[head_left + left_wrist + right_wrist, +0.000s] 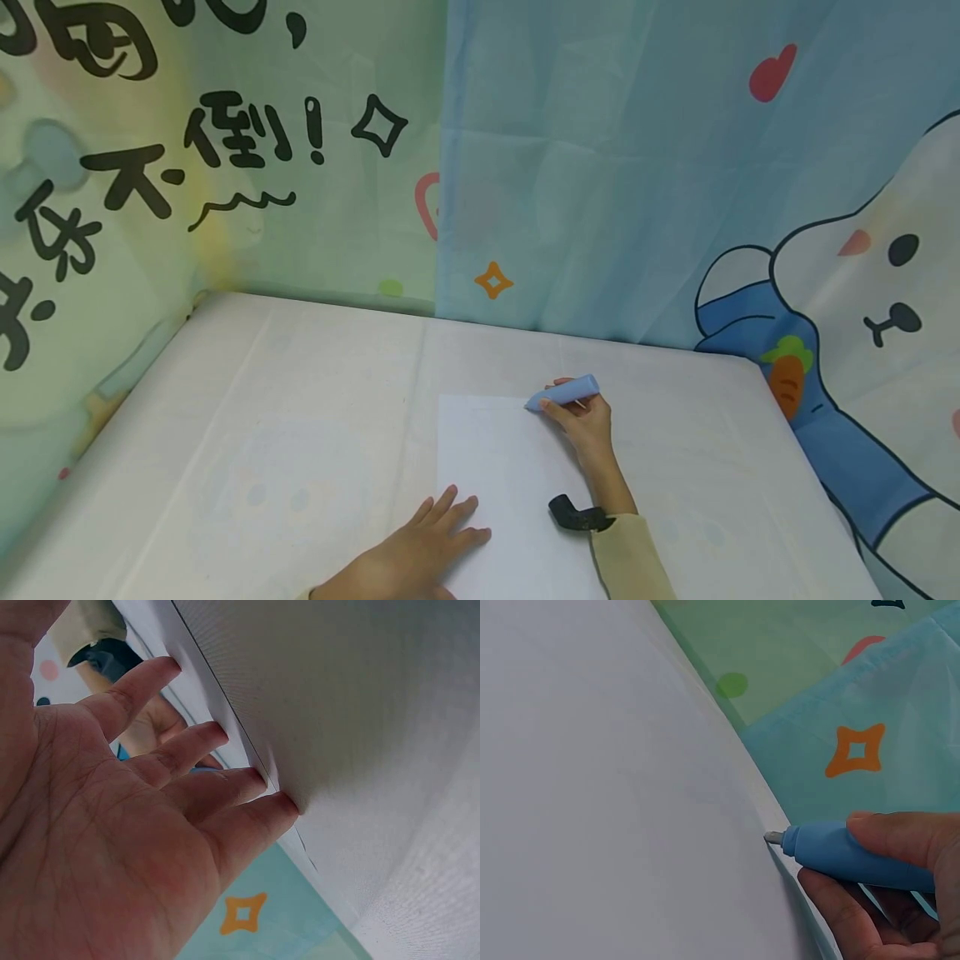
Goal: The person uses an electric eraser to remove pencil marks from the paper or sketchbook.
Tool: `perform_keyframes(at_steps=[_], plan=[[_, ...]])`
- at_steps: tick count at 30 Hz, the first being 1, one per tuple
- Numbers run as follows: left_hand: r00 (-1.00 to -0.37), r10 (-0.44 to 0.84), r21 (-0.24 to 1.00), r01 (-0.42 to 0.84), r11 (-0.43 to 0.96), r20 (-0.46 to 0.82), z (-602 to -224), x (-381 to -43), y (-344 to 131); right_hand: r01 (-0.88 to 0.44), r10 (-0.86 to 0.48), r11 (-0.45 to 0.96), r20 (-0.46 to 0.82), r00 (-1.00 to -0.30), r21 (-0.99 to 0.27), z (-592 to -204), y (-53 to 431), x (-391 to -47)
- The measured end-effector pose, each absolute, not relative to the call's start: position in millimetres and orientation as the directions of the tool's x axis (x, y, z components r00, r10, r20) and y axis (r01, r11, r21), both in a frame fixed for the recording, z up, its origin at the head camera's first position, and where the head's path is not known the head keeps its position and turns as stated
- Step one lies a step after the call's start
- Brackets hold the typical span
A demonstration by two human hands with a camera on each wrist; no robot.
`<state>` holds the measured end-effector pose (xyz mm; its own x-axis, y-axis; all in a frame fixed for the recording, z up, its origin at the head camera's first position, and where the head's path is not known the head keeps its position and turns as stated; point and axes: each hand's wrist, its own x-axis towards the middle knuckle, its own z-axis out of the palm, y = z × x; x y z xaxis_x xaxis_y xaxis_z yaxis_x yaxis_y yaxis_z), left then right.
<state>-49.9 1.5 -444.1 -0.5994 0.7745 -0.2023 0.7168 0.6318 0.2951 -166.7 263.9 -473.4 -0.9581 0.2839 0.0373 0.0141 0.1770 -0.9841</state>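
A white sheet of paper (498, 467) lies on the white-covered table. My right hand (591, 423) pinches a thick blue pen (832, 851) between thumb and fingers near the sheet's far right corner. Its narrow grey tip meets the paper in the right wrist view, and the body slants back toward the right. Lower on the left, my left hand (420, 546) rests with spread fingers over the sheet's left edge. In the left wrist view the fingertips (251, 778) of that hand touch the paper, palm facing the camera.
The white tabletop (300, 400) stretches to both sides and behind the sheet. Printed cloths, one green with writing (240, 129) and one blue (600, 183), hang at its back and left edges. A dark strap piece (576, 512) sits at the right wrist.
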Motion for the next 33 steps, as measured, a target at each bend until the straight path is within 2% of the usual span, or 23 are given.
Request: perform_keyframes(at_steps=[10, 33], plan=[[-0.598, 0.773, 0.306, 0.710, 0.634, -0.213, -444.6, -49.8, 1.7, 0.041, 0.297, 0.189, 0.017, -0.955, -0.981, -476.4, 265.1, -169.1], [-0.603, 0.768, 0.312, 0.702, 0.640, -0.217, -444.1, -49.9, 1.8, -0.004, 0.301, 0.179, 0.059, -0.952, -0.984, -476.6, 264.6, -168.7]])
